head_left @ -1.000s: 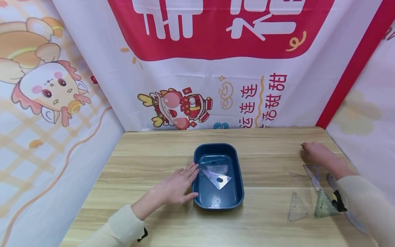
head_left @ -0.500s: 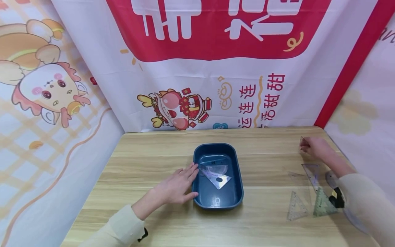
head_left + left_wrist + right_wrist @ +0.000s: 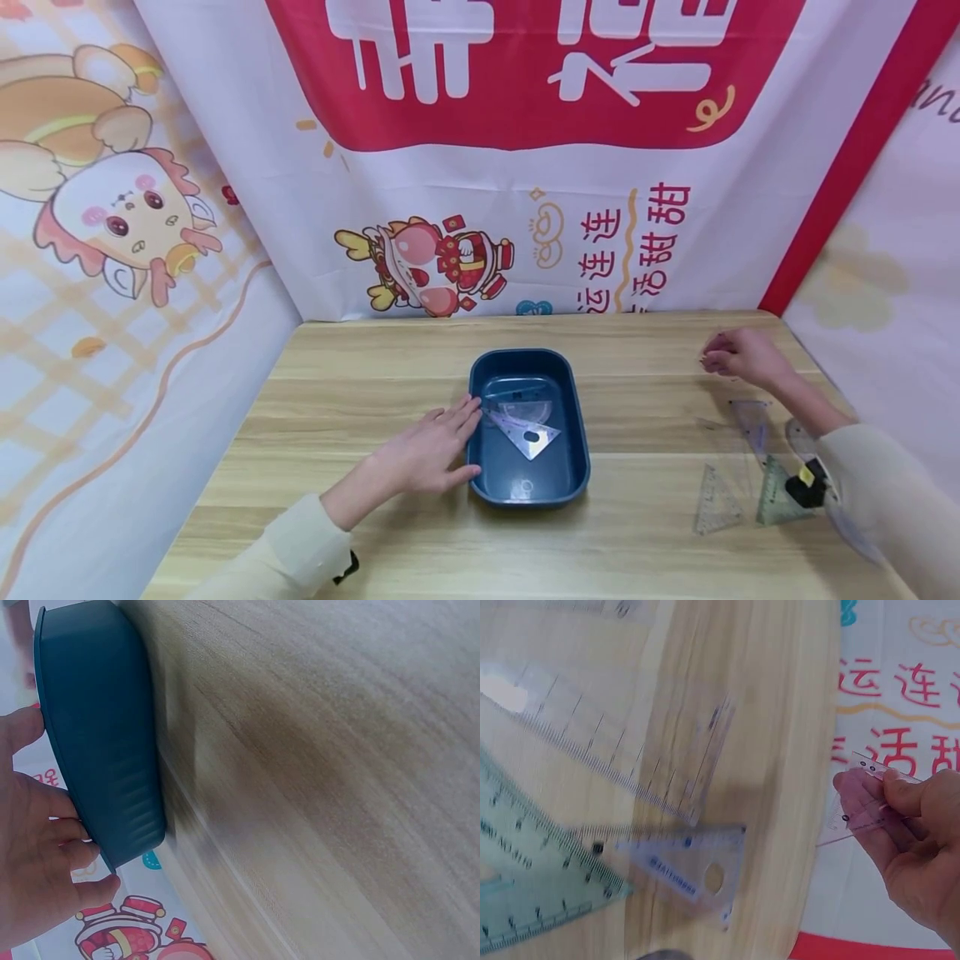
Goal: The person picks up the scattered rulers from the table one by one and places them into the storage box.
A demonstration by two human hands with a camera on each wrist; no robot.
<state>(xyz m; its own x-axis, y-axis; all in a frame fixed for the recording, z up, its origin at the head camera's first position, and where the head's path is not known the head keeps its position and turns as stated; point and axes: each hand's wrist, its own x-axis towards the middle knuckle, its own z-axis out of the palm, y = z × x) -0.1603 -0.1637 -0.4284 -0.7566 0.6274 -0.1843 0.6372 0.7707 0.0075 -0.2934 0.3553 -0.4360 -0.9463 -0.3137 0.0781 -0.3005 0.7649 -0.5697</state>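
Observation:
My left hand [image 3: 431,450] rests against the near-left side of a dark blue plastic tray [image 3: 583,450], fingers extended and touching its rim. In the left wrist view, the thumb and fingertips lie along the tray's [image 3: 101,735] edge. Inside the tray are a clear set square [image 3: 531,437], a clear protractor [image 3: 536,410] and another thin clear piece, hard to make out. My right hand [image 3: 742,358], raised above the table's far right, pinches a clear pinkish set square [image 3: 836,825] between thumb and fingers. In the head view that piece hardly shows.
Right of the tray lie a clear set square [image 3: 716,502], a green set square [image 3: 776,497], a smaller set square [image 3: 750,421] and a large faint clear one [image 3: 622,742]. Rounded clear pieces lie partly under the right sleeve [image 3: 877,483]. A printed cloth [image 3: 420,183] hangs behind the table.
My right hand has lifted the pinkish set square off the far right of the table and moved it slightly left. The left hand and tray have stayed put.

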